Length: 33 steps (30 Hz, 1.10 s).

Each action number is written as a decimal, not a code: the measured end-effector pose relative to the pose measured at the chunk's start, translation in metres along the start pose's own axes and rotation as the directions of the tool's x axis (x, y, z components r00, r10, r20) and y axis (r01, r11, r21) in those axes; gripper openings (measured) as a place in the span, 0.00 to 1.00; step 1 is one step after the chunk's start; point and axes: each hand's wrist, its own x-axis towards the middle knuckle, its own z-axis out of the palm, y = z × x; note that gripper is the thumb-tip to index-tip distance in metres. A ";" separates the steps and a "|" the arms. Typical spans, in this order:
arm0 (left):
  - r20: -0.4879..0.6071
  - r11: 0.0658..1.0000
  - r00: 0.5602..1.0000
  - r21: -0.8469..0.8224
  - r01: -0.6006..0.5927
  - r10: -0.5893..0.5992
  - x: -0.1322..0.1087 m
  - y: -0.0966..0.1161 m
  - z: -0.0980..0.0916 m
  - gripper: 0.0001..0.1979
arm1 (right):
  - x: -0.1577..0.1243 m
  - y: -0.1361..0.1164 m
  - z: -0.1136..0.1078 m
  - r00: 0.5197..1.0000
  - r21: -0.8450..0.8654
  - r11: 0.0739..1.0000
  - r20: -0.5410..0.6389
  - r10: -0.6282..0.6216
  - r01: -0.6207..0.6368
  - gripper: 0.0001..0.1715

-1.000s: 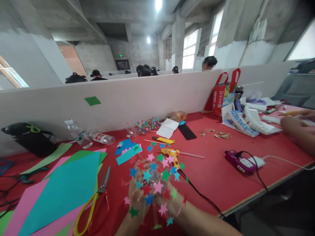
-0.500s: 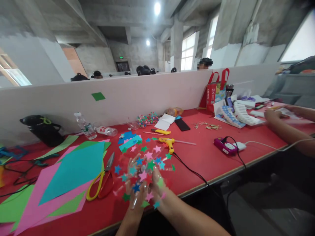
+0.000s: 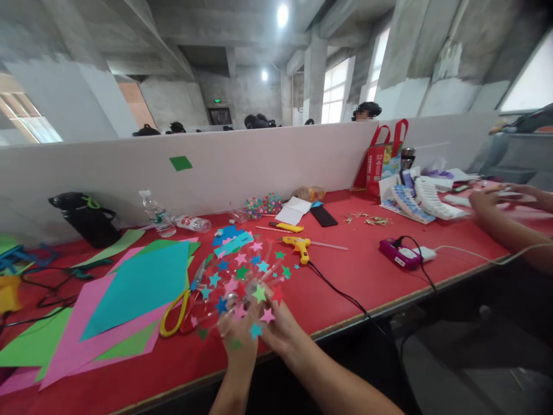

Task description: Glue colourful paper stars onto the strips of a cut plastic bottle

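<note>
A clear plastic craft piece (image 3: 230,286) with many thin strips spreads out over the table's front edge. Pink, blue, green and red paper stars sit along its strips. My left hand (image 3: 239,333) is closed round its lower part from the left, and my right hand (image 3: 280,323) grips it from the right. Strips and stars partly cover the fingers of both hands. Just left of the craft piece lie scissors (image 3: 175,320) with yellow and red handles, their blades partly behind its strips. A yellow hot glue gun (image 3: 299,248) lies beyond it to the right.
Coloured paper sheets (image 3: 142,282) cover the left side. Behind stand a black bottle (image 3: 88,219) and a water bottle (image 3: 158,214). A yellow cutter (image 3: 290,227), a phone (image 3: 324,216) and a purple power strip (image 3: 400,255) lie rightward. A co-worker's arms (image 3: 510,216) reach in at right.
Both hands have turned the craft piece and moved it slightly, so its strips now spread more to the left, over the scissors' blades. The whole view has shifted a little.
</note>
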 end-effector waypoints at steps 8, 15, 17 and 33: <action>-0.061 0.985 0.983 -0.003 0.172 -0.172 0.007 -0.009 0.006 0.17 | 0.011 -0.007 -0.013 0.988 0.177 0.975 -0.050 0.143 -0.132 0.13; -0.092 0.978 0.974 -0.051 0.204 -0.208 0.013 -0.013 0.009 0.16 | 0.017 -0.012 -0.019 0.969 0.187 0.957 -0.062 0.238 -0.223 0.07; -0.092 0.980 0.977 -0.068 0.188 -0.194 0.015 -0.013 0.008 0.18 | 0.016 -0.014 -0.018 0.975 0.189 0.962 -0.060 0.212 -0.197 0.11; 0.061 0.974 0.995 -0.205 0.095 -0.084 0.058 0.035 0.006 0.09 | 0.014 -0.032 -0.017 1.000 -0.146 0.989 -0.017 0.027 -0.029 0.18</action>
